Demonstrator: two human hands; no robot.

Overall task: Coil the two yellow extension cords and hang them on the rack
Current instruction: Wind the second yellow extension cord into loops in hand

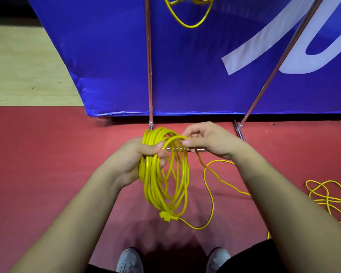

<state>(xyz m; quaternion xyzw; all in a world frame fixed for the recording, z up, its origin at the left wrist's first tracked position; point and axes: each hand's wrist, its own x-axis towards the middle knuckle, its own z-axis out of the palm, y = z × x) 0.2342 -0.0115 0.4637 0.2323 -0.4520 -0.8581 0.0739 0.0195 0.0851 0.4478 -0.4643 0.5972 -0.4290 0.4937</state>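
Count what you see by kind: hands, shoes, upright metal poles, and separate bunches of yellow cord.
Hands: 2, left hand, right hand
Shoes: 2, left shoe, right shoe
Upright metal poles: 2, left pole, right pole
Yellow cord bunches: 3, held coil, floor tangle, hanging loop
Total: 9

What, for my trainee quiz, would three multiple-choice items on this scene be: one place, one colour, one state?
1. Where does the loose cord lie?
A. on the wooden floor
B. on the red floor
C. over the shoes
2. What colour is the banner?
A. blue
B. green
C. grey
3. What does the left hand do?
A. hangs empty
B. points upward
C. grips the coil
Answers: 1 B, it sprawls on red flooring at the right; 2 A, its cloth is plainly blue; 3 C, its fingers wrap the bundled loops.
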